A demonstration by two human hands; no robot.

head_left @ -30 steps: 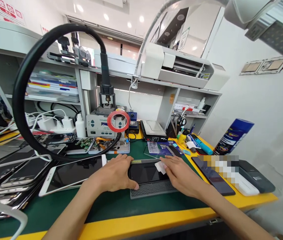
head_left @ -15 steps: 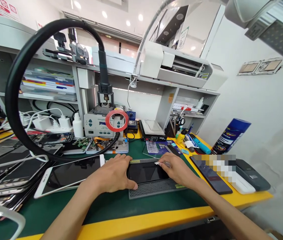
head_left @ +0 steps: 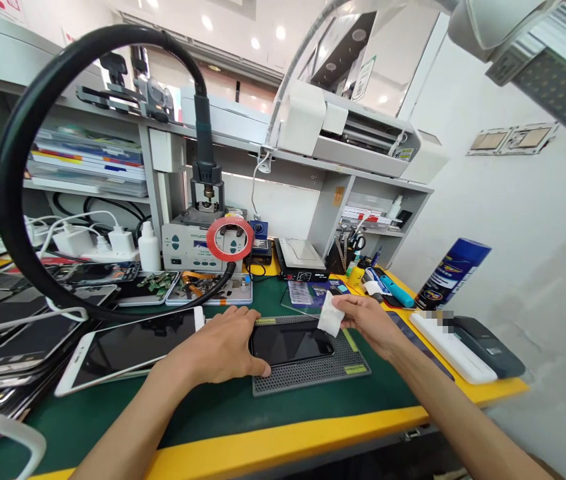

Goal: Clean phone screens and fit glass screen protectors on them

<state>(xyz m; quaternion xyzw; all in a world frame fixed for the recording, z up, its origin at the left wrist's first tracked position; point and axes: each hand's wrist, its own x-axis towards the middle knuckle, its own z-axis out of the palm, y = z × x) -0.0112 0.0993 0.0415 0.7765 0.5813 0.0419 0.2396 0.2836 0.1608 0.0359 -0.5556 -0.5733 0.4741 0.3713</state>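
Note:
A black smartphone [head_left: 293, 343] lies screen up on a grey perforated mat [head_left: 307, 375]. My left hand [head_left: 227, 347] braces the phone's left end, thumb on the near side and fingers on the far side. Pinched between the thumb and fingers of my right hand [head_left: 367, 321] is a white wipe [head_left: 331, 315], held over the phone's far right corner. Whether the wipe touches the glass there I cannot tell. Left of my left hand lies a white-framed tablet [head_left: 147, 340].
Stacked phone screens [head_left: 7, 360] fill the left side. Behind stand a hot air station [head_left: 187, 247] with a looping black hose, a parts tray [head_left: 210, 288] and a heating plate [head_left: 303, 259]. At right are a blue spray can [head_left: 453, 272] and a white box [head_left: 455, 348].
My right hand has lifted and drawn back to the right, off the phone's screen. The wipe, crumpled under the fingers before, now hangs spread out. My left hand stays on the phone.

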